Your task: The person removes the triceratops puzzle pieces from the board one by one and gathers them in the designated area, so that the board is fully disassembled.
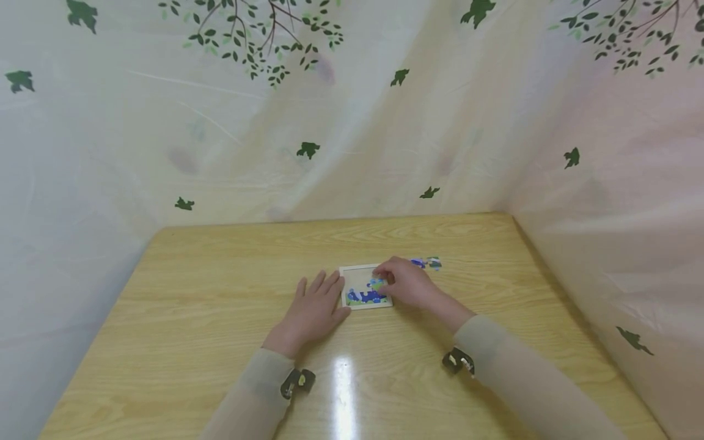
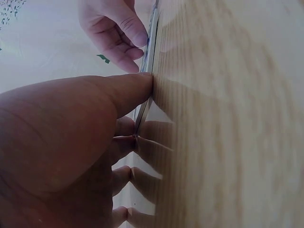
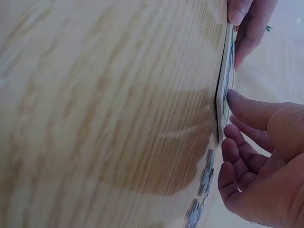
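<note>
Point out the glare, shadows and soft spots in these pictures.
Head view: a bright streak of glare on the table, nearer the camera than the puzzle frame; left wrist view: dark shadows by the fingertips of the left hand, backdrop pale and washed out; right wrist view: a broad shadow on the wood beside the right hand, grain soft toward the left.

A wood-grain table (image 1: 181, 324) spans the scene. A pale fabric backdrop (image 1: 231, 153) encloses its far, left and right sides. Leafy branches (image 1: 273, 24) are printed high on the backdrop; dark green leaf shapes (image 1: 308, 150) are scattered across it. A bright reflection (image 1: 343, 397) marks the near table.
</note>
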Demonstrator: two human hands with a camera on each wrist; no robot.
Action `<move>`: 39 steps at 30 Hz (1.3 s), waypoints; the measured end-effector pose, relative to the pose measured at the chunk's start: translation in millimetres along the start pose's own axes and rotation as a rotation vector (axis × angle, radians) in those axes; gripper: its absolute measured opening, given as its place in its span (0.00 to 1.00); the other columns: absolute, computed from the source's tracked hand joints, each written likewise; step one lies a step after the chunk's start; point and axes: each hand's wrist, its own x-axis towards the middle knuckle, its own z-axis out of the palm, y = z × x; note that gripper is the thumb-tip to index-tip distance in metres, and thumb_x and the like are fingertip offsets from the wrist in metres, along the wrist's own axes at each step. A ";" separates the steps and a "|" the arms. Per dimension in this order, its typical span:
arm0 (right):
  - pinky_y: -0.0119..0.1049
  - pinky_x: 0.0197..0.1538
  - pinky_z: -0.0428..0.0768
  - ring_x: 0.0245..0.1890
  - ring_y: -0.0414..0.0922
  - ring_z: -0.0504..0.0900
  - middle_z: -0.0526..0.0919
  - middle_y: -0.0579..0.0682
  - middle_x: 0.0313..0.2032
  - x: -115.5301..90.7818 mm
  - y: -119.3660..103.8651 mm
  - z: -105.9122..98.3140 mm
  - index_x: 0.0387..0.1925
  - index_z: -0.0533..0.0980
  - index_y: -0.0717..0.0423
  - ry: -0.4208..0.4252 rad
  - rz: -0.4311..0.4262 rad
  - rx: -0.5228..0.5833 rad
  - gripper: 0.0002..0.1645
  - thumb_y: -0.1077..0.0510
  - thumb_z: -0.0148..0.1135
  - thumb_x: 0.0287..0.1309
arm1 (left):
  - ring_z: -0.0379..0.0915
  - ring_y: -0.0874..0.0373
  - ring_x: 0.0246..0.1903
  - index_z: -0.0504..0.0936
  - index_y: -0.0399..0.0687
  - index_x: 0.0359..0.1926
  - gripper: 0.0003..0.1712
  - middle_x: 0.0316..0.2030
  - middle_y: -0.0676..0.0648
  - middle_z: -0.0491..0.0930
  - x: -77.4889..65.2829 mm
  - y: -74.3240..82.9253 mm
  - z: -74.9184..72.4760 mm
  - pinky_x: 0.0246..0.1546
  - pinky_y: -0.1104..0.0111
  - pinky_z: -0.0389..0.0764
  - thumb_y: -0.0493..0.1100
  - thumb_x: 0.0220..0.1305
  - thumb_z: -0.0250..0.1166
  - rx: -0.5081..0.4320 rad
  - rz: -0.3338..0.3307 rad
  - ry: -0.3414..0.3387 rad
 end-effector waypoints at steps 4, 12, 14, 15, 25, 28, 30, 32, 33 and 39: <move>0.42 0.47 0.81 0.40 0.45 0.78 0.82 0.46 0.40 0.6 -1.0 0.9 0.59 0.88 0.53 -0.003 0.003 -0.035 0.22 0.55 0.82 0.65 | 0.41 0.38 0.87 0.59 0.44 0.88 0.43 0.88 0.43 0.52 0.3 0.0 0.2 0.84 0.35 0.39 0.62 0.86 0.55 0.000 -0.001 0.003; 0.44 0.50 0.81 0.42 0.45 0.78 0.82 0.46 0.42 0.3 -1.9 1.6 0.59 0.88 0.52 -0.013 0.012 -0.054 0.22 0.55 0.81 0.66 | 0.42 0.37 0.86 0.60 0.43 0.87 0.43 0.87 0.42 0.53 0.0 -0.6 1.5 0.83 0.34 0.39 0.61 0.86 0.56 -0.026 0.007 0.010; 0.44 0.51 0.82 0.43 0.45 0.79 0.82 0.45 0.42 0.4 -2.1 1.9 0.59 0.88 0.52 -0.012 0.007 -0.062 0.21 0.55 0.81 0.66 | 0.42 0.37 0.86 0.60 0.42 0.87 0.43 0.87 0.42 0.53 -0.2 -0.5 1.5 0.83 0.34 0.39 0.61 0.86 0.56 -0.034 0.008 0.012; 0.44 0.50 0.82 0.43 0.45 0.79 0.82 0.45 0.42 0.4 -2.0 2.1 0.58 0.88 0.52 -0.012 0.001 -0.068 0.20 0.55 0.81 0.66 | 0.42 0.37 0.87 0.60 0.42 0.87 0.43 0.87 0.41 0.53 -0.2 -0.6 1.8 0.83 0.34 0.38 0.60 0.86 0.56 -0.037 0.007 0.011; 0.46 0.54 0.83 0.45 0.45 0.79 0.82 0.46 0.45 -0.4 -4.5 1.4 0.56 0.88 0.52 -0.017 0.011 -0.051 0.19 0.57 0.81 0.65 | 0.42 0.37 0.86 0.60 0.43 0.87 0.43 0.87 0.43 0.53 -0.1 0.8 0.5 0.83 0.34 0.39 0.61 0.85 0.56 -0.024 0.006 0.020; 0.47 0.56 0.83 0.46 0.46 0.79 0.81 0.47 0.46 0.0 -4.0 1.8 0.55 0.87 0.52 -0.014 0.007 -0.042 0.19 0.58 0.81 0.65 | 0.42 0.37 0.86 0.60 0.43 0.87 0.43 0.87 0.43 0.53 0.6 1.3 1.0 0.83 0.34 0.39 0.61 0.85 0.56 -0.024 0.003 0.017; 0.47 0.55 0.82 0.46 0.46 0.79 0.81 0.47 0.45 0.5 -3.3 2.2 0.55 0.86 0.52 -0.012 0.002 -0.041 0.19 0.58 0.81 0.64 | 0.41 0.38 0.87 0.60 0.44 0.87 0.43 0.87 0.43 0.53 1.1 1.2 1.8 0.83 0.34 0.39 0.62 0.85 0.56 -0.022 0.001 0.015; 0.46 0.55 0.82 0.45 0.46 0.78 0.81 0.46 0.44 1.3 -2.2 2.6 0.54 0.86 0.51 -0.011 -0.002 -0.042 0.19 0.58 0.82 0.64 | 0.41 0.38 0.87 0.60 0.44 0.87 0.43 0.87 0.43 0.53 1.4 1.2 2.2 0.83 0.34 0.39 0.62 0.86 0.56 -0.021 -0.002 0.013; 0.46 0.54 0.82 0.45 0.46 0.78 0.81 0.46 0.44 1.7 -1.6 2.8 0.54 0.86 0.51 -0.010 -0.006 -0.043 0.19 0.58 0.82 0.63 | 0.41 0.38 0.87 0.60 0.44 0.87 0.43 0.87 0.43 0.53 1.6 1.2 2.2 0.83 0.34 0.39 0.62 0.86 0.56 -0.019 -0.002 0.012; 0.45 0.53 0.82 0.45 0.46 0.78 0.81 0.45 0.42 4.6 0.4 3.6 0.53 0.84 0.49 -0.013 -0.008 -0.028 0.19 0.58 0.82 0.64 | 0.41 0.37 0.86 0.60 0.42 0.87 0.43 0.87 0.42 0.52 1.3 1.7 -0.9 0.83 0.34 0.39 0.61 0.86 0.56 -0.016 0.005 0.011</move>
